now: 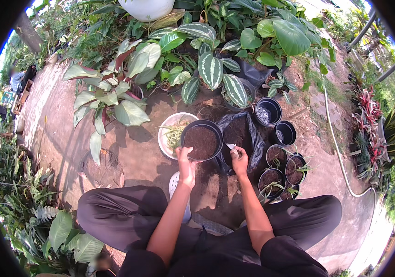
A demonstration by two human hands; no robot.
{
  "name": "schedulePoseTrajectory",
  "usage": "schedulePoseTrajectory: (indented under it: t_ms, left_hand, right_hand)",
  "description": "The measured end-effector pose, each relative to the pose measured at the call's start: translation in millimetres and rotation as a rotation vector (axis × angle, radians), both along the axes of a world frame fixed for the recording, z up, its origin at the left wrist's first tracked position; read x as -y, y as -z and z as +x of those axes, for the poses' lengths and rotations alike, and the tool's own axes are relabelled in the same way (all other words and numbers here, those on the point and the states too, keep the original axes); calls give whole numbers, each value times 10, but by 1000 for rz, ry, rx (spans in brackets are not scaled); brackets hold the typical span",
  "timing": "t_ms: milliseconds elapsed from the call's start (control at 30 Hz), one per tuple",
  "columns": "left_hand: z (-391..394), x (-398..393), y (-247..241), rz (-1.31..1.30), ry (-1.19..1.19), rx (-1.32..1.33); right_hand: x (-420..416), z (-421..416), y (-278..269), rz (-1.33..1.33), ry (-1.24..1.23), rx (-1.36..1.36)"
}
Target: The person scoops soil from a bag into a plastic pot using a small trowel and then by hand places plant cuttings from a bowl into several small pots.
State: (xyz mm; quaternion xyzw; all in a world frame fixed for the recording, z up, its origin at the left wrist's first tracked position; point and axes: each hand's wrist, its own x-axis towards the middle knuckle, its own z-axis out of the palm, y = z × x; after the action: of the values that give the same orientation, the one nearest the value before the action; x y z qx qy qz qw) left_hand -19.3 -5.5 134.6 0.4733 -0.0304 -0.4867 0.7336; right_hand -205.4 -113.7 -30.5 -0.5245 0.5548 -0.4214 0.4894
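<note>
My left hand (186,165) grips the near rim of a black plastic pot (202,140) filled with dark soil. In my right hand (239,160) is a small, pale pointed thing (231,145), perhaps a trowel's tip, mostly hidden by the fingers. It is over the near left part of an open black plastic bag (257,142) with soil inside. Left of the held pot, and partly behind it, a white basin (164,128) contains thin green-and-white plant cuttings (174,135).
Two black pots (268,111) (285,133) without plants stand right of the bag. Nearer, several soil-filled pots (270,182) hold small striped plants. Leafy potted plants (211,71) line the far side. A hose (337,149) curves along the right. People (17,79) are far left.
</note>
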Motion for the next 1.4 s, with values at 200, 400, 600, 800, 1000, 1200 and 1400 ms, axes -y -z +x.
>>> schedulePoseTrajectory:
  t_ms: [200,400,600,800,1000,1200,1400]
  left_hand:
    - [18,-50,-44,96,-155,131]
    - [3,-70,100,162,-183,206]
    - [-36,-10,99,187,-124,178]
    - [-10,-22,81,175,-90,173]
    - [-11,-37,-5,174,-86,203]
    - [-26,-42,-57,150,-16,230]
    - [-45,-24,-134,78,0,207]
  right_hand:
    - [-275,-3,-234,-79,101,-77]
    - [-403,-165,-803,-79,166,-222]
    - [-336,-172,-1467,-141,48,-119]
    - [-331,-25,-2125,-140,-126,2]
    - [-457,97,-2525,-470,-355,-232]
    - [-598,59,-2768,-537,-386,-454]
    - [-472,-86,-2858,-595,-291,-364]
